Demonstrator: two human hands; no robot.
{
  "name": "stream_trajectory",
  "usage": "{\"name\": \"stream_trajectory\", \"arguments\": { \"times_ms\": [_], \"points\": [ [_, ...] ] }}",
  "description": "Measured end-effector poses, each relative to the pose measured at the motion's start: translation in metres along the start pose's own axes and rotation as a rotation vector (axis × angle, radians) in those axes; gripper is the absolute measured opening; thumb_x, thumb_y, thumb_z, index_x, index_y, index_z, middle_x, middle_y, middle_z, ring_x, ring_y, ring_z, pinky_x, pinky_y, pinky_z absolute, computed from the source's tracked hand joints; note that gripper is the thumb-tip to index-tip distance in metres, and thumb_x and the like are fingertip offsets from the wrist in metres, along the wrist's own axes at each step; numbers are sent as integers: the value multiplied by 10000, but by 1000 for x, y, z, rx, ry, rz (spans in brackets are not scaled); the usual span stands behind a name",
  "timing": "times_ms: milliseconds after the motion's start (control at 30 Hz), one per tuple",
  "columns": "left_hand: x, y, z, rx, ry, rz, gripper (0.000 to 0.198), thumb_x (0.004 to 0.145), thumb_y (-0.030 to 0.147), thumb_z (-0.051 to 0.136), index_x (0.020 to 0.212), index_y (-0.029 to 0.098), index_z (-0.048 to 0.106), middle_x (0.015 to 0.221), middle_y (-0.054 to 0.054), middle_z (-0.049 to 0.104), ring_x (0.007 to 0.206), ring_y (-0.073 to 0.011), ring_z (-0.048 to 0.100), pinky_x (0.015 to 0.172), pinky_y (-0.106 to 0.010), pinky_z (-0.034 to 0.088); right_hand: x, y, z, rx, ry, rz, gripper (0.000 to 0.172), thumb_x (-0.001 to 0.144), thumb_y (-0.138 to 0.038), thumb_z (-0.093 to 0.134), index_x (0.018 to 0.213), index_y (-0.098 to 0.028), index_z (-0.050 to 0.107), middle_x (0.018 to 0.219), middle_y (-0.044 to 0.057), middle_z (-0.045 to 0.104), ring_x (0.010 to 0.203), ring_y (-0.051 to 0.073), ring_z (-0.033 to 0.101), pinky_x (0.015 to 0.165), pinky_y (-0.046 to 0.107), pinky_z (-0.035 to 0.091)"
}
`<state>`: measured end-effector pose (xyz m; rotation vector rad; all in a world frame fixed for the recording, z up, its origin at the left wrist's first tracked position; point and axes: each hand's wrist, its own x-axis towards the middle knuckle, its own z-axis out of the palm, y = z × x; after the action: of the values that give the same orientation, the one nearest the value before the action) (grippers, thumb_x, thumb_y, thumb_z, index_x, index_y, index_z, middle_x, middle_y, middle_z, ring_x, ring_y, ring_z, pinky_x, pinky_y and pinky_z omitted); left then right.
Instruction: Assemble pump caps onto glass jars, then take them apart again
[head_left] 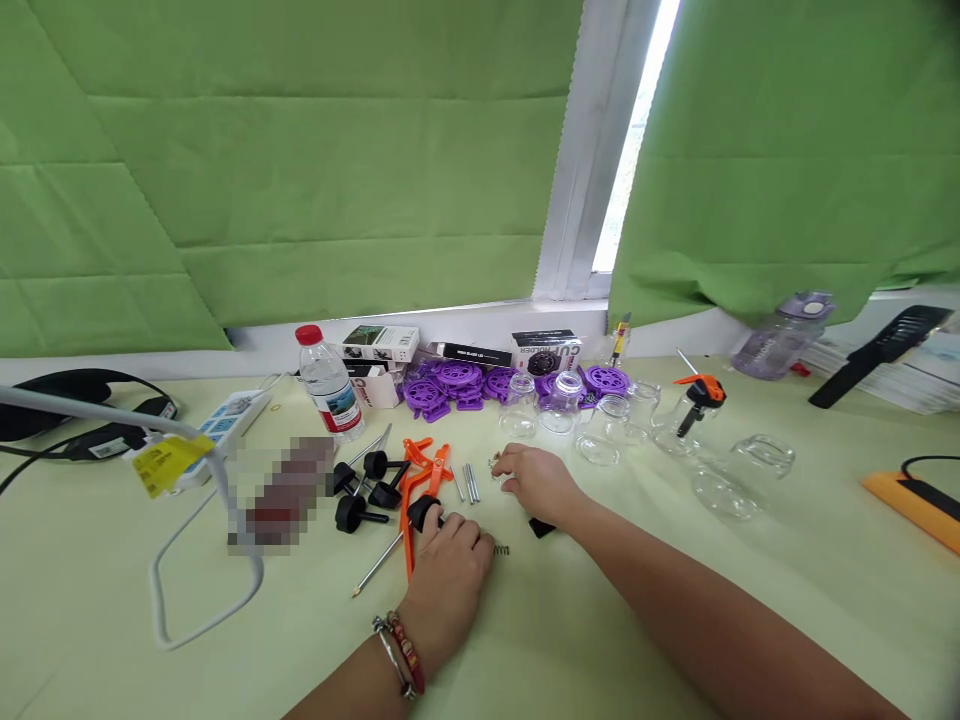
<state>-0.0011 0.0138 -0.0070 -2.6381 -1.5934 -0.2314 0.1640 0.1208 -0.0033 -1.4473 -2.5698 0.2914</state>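
My left hand [452,565] lies low over the table with its fingers curled, the foremost one on a black plastic knob [425,512]. A small coil spring [502,550] is beside its knuckles. Farther forward, my right hand [541,486] is bent down with its fingertips together at some tiny metal pieces [493,463]; what it pinches is too small to make out. A flat black piece [540,527] shows partly under the right wrist. Between the hands and the orange plastic handles [437,470] are several metal pins [471,484]. More black knobs [351,513] lie to the left.
Clear glass jars [598,443] and purple plastic discs [457,375] stand behind. A water bottle [330,385], boxes [546,352] and a power strip [232,420] are at the back. A bent white tube [225,490] rises at left. One jar carries an orange-and-black top [703,390].
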Motion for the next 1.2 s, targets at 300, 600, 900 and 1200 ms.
{"name": "stream_trajectory", "arguments": {
  "times_ms": [300, 600, 900, 1200],
  "points": [
    [0, 1, -3, -40, 9, -1, 240, 880, 83, 377, 853, 205, 583, 805, -7, 571, 822, -167, 488, 971, -508, 234, -1, 11, -5, -86, -16, 36, 170, 811, -186, 528, 746, -217, 683, 890, 21, 634, 870, 164, 575, 617, 243, 321],
    [-1, 0, 0, -35, 51, 2, 240, 880, 93, 385, 808, 206, 584, 783, -6, 561, 798, -163, 483, 971, -500, 235, 4, 6, 0, -107, -22, 73, 199, 816, -190, 522, 696, -191, 681, 880, 49, 621, 835, 168, 567, 609, 238, 328],
    [0, 1, -2, -55, 49, 0, 222, 880, 104, 405, 824, 208, 592, 778, -7, 573, 807, -168, 494, 960, -499, 240, 0, 14, -22, -24, 58, 87, 246, 884, -221, 437, 900, -201, 682, 989, 48, 609, 880, 152, 571, 707, 238, 377],
    [1, 1, -1, -63, 48, -18, 211, 897, 140, 395, 834, 206, 585, 808, -7, 583, 814, -167, 494, 960, -500, 239, -6, 45, -15, 138, 72, 117, 186, 829, -154, 500, 830, -188, 682, 944, 32, 615, 857, 136, 574, 746, 229, 393]
  ]
}}
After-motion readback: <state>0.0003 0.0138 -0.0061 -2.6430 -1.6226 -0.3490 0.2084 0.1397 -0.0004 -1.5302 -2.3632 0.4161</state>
